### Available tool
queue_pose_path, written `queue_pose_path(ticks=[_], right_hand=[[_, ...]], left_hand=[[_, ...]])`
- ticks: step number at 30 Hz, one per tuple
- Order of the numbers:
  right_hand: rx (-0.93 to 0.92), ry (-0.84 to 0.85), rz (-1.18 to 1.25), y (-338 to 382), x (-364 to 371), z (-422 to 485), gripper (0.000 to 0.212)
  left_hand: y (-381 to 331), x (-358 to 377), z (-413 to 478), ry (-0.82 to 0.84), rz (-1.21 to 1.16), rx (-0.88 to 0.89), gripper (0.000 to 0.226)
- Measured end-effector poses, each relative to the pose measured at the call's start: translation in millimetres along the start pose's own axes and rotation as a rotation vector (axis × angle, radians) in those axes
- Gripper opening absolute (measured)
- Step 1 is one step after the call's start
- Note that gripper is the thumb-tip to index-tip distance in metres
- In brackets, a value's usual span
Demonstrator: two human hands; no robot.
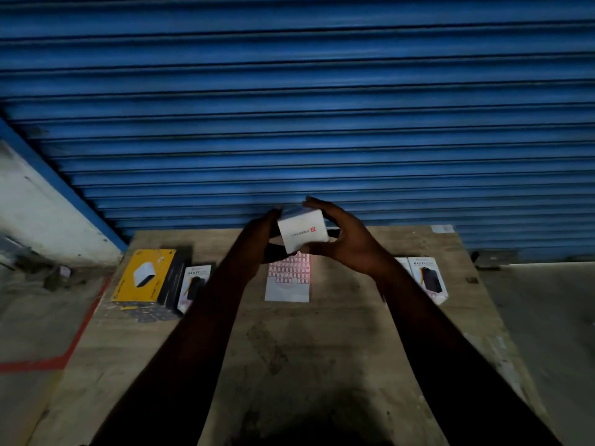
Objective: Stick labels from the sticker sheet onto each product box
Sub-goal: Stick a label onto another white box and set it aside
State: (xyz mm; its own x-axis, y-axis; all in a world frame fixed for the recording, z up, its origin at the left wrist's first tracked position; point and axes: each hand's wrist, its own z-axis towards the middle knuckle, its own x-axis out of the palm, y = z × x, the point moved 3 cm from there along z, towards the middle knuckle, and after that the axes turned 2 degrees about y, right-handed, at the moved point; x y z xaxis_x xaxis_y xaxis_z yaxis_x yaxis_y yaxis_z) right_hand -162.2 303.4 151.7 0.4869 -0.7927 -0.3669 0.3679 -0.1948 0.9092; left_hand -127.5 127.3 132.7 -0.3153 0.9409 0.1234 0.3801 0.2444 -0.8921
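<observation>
- A white box is held up over the far middle of the table. It is gripped from both sides: the left hand is wrapped round its left edge, and the right hand is curled over its right side and top.
- The step is judged to be the handling of one box, turned in search of a free face. Whether a label is already on it cannot be told.
- The sticker sheet is seen flat on the table just below the box, with red-edged labels in rows at its far end and its near part bare.
- For the next move, one hand would have to be freed, a label peeled off the sheet and pressed onto a flat face, with the box steadied by the other hand.
- A yellow box and a smaller box just beside it are noted on the left. More boxes are on the right, partly hidden by the forearm.
- The top is worn, stained wood.
- Behind it a blue ribbed shutter is seen, with grey floor on the left crossed by a red line. The light is dim.
</observation>
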Motion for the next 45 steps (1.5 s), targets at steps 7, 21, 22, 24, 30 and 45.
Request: queue_pose_path(ticks=[7, 21, 22, 24, 30, 45], right_hand=[[0.120, -0.190, 0.228, -4.8, -4.6, 3.8, 0.061], [0.285, -0.231, 0.326, -15.3, -2.5, 3.6, 0.074], [0.289, -0.230, 0.307, -15.3, -2.7, 4.1, 0.075], [0.300, -0.241, 0.271, -15.7, -3.5, 6.2, 0.078], [0.189, -0.310, 0.090, -7.0, -3.5, 9.0, 0.057], [-0.208, -0.375, -0.403, 8.9, -4.3, 4.7, 0.014]], left_hand=[[-14.5, 4.0, -13.5, 0.139, 0.200, 0.246, 0.031], [-27.4, 5.2, -12.0, 0.317, 0.734, 0.585, 0.059], [-28.9, 4.7, -11.9, 0.340, 0.769, 0.560, 0.066], [-31.5, 5.4, -12.2, 0.305, 0.928, 0.587, 0.084], [-29.0, 4.5, -11.0, 0.118, 0.845, 0.776, 0.071], [-20.8, 5.2, -11.4, 0.020, 0.829, 0.677, 0.063]])
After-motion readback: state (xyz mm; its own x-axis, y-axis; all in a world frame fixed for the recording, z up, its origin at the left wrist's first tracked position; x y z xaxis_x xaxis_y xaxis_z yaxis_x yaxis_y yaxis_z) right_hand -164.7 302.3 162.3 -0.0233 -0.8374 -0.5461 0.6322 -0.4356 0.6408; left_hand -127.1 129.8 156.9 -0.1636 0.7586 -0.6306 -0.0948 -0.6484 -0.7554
